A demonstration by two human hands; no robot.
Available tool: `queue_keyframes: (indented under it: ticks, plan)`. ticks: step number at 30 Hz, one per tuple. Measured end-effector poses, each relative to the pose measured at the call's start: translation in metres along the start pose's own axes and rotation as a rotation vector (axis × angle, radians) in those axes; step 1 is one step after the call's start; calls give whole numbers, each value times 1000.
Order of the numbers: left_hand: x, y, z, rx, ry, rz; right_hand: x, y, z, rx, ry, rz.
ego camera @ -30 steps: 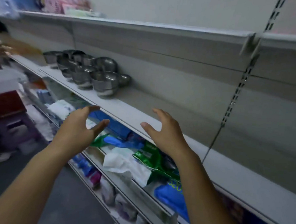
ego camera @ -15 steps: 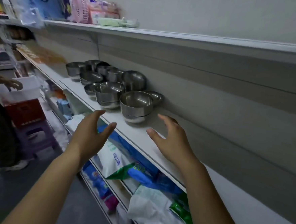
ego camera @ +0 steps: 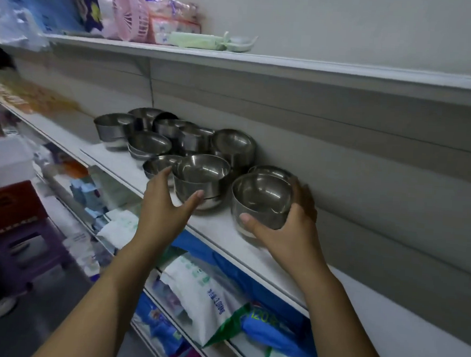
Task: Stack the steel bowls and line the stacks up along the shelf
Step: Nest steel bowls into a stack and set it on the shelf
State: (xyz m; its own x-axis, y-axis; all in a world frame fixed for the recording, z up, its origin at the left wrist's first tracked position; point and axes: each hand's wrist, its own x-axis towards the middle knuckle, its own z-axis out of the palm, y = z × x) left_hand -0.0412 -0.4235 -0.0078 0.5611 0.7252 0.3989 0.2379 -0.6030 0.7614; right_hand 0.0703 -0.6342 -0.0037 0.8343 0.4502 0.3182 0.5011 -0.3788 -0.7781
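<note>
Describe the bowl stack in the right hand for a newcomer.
On the white shelf under the pink fan, find the steel bowl cluster. The stack stands at its right end, with bare shelf beyond. It alone has the right hand wrapped round it.

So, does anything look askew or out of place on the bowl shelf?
Yes. The steel bowls sit bunched in a loose cluster, not a line, and the rear bowl by the back panel tilts on its stack. Nothing looks spilled.
</note>
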Motion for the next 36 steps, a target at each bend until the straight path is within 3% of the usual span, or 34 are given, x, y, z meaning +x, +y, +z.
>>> queue_keyframes:
  ticks: [6,15,23,36]
  plan:
    - [45,-33,12,-216,-208,58,7,-16,32,-85,221,103]
    - [65,-54,29,-420,-155,130,5,-32,53,-11,380,248]
    - [73,-36,1,-633,-223,181,5,-46,59,307,581,250]
    - [21,16,9,-832,-697,346,-51,-57,-7,361,1008,154]
